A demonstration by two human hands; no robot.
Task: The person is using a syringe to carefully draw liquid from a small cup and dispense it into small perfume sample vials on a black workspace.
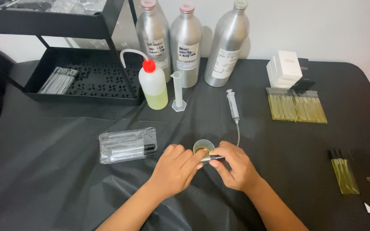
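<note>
**Hands meet over a small cup at the desk's near edge**

Both hands work close together at the centre front of the desk point(43, 171), which is covered in black cloth. The left hand point(177, 167) is curled, its fingertips touching a thin, dark-tipped vial point(212, 158) that lies crosswise between the two hands. The right hand point(235, 164) pinches the same vial between thumb and fingers. Just behind the fingertips stands a small clear cup point(204, 146) holding a little yellow-green liquid; whether the left fingers also touch the cup cannot be told.

Beyond the cup lies a syringe point(233, 106) with a thin tube trailing toward the hands. To the left lies a clear bag point(127, 144) of dark-capped vials. Farther back stand a wash bottle point(153, 84) with a red cap and yellow-green liquid, a narrow measuring cylinder point(178, 91) just beside it, and three aluminium bottles point(186, 42) against the wall. A black tray rack point(86, 77) occupies the back left. On the right sit white boxes point(285, 67), a packet of filled yellow vials point(296, 107) and, nearer the edge, a smaller bundle of filled vials point(344, 174).
</note>
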